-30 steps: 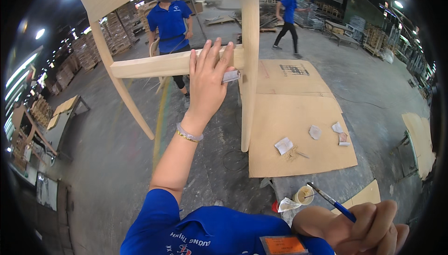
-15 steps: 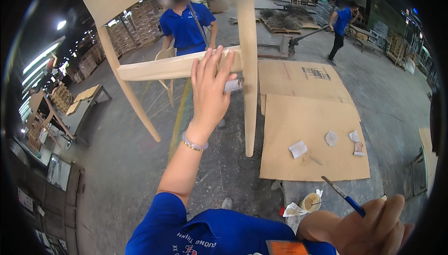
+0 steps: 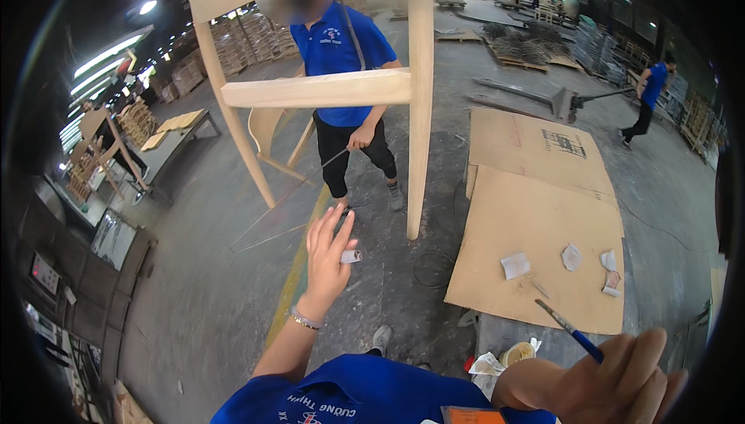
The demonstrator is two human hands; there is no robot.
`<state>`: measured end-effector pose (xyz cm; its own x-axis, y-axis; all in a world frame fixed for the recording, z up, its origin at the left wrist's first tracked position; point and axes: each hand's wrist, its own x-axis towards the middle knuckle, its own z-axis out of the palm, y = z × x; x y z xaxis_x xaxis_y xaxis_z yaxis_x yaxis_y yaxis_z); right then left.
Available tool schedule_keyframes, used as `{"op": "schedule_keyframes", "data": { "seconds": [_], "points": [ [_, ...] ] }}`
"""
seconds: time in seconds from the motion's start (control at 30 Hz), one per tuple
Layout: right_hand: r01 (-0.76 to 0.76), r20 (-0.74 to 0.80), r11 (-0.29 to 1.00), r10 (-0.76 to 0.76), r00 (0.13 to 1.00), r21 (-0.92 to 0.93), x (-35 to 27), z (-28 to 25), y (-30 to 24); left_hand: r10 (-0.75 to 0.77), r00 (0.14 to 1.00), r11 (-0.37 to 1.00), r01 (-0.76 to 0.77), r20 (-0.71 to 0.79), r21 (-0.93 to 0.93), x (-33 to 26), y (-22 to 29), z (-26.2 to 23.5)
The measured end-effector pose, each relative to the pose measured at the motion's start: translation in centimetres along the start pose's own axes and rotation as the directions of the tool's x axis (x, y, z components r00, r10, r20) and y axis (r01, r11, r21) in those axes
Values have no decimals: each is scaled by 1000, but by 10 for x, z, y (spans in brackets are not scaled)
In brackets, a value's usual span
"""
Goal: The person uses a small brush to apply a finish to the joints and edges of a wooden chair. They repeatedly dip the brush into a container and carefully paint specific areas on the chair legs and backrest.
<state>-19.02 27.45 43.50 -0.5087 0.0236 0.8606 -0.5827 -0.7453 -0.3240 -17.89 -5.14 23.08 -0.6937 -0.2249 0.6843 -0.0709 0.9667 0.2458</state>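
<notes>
My left hand [image 3: 324, 259] is raised with the fingers spread, pinching a small pale scrap [image 3: 351, 255] at the fingertips. It hovers below and apart from a bare wooden chair frame [image 3: 318, 88], whose right leg [image 3: 419, 113] hangs down in front of me. At the lower right, my right hand [image 3: 621, 384] grips a thin brush with a blue handle [image 3: 570, 329], tip pointing up and left. I wear a blue shirt [image 3: 365, 393].
A co-worker in a blue shirt [image 3: 341, 51] stands behind the frame holding a thin rod. Cardboard sheets [image 3: 535, 222] with paper scraps [image 3: 514, 265] lie on the floor to the right, a small round tub [image 3: 516, 354] near me. A pallet jack [image 3: 574, 99] and another person [image 3: 648, 102] are further back.
My left hand has come off the chair's cross rail and dropped lower, still holding the scrap. The view has shifted, so the frame sits higher and the co-worker shows fully.
</notes>
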Motion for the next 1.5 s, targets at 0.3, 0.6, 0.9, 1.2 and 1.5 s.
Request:
{"op": "schedule_keyframes", "data": {
  "seconds": [0.3,0.6,0.9,1.2,1.5],
  "points": [
    [-222,248,936,154,956,274,-2,-24,-10,-28,996,998,33,89,-49,-57,9,1],
    [-364,140,895,338,931,260,-10,5,-22,60,982,987,-32,178,-155,-49,17,8],
    [-336,268,926,285,920,170,9,-1,-17,118,971,974,-73,208,-214,-38,17,17],
    [-57,70,994,64,995,-98,-3,-4,-17,225,940,924,-123,258,-361,-21,31,54],
    [232,-59,908,-268,962,-350,-41,21,-10,486,836,741,-237,257,-628,6,64,122]
  ]
}}
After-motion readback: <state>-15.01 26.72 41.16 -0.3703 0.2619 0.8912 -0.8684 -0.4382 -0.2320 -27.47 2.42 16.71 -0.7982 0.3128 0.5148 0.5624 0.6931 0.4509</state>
